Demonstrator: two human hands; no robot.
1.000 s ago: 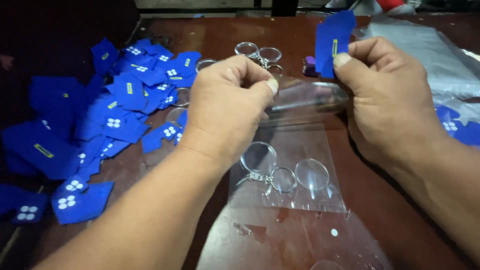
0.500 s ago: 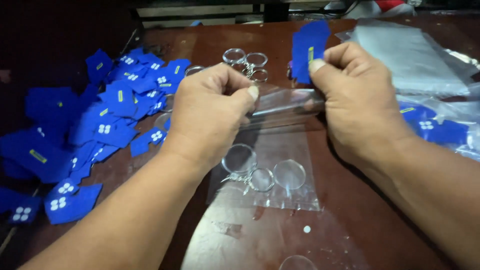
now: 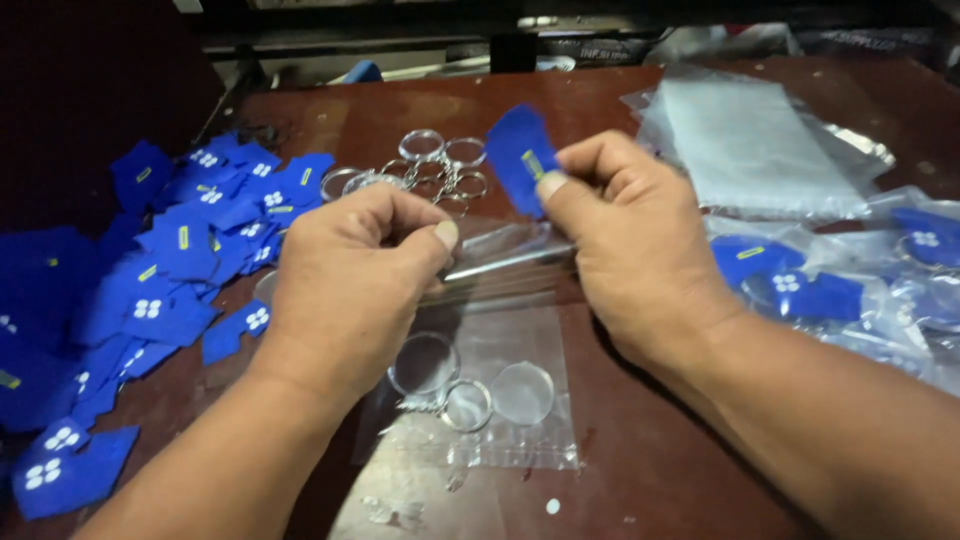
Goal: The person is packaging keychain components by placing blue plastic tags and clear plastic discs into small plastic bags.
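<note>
A small clear plastic bag (image 3: 480, 400) holding a clear round keyring blank (image 3: 424, 364) hangs over the brown tabletop (image 3: 640, 480), its top edge pinched between both hands. The left hand (image 3: 350, 280) grips it shut; the right hand (image 3: 625, 250) also clamps a blue fabric patch (image 3: 518, 155). More blue patches (image 3: 170, 260) lie heaped at left.

Both arms come in from the bottom and meet in the middle, over the clear bag (image 3: 490, 330). The left hand (image 3: 350, 285) is curled, back facing up. Its thumb and first finger pinch together at the top edge of the bag. The right hand (image 3: 630, 250) sits just to the right of it, also curled. Its thumb presses against its fingers, pinching that same top edge. Both wrists are straight and both forearms are bare.
</note>
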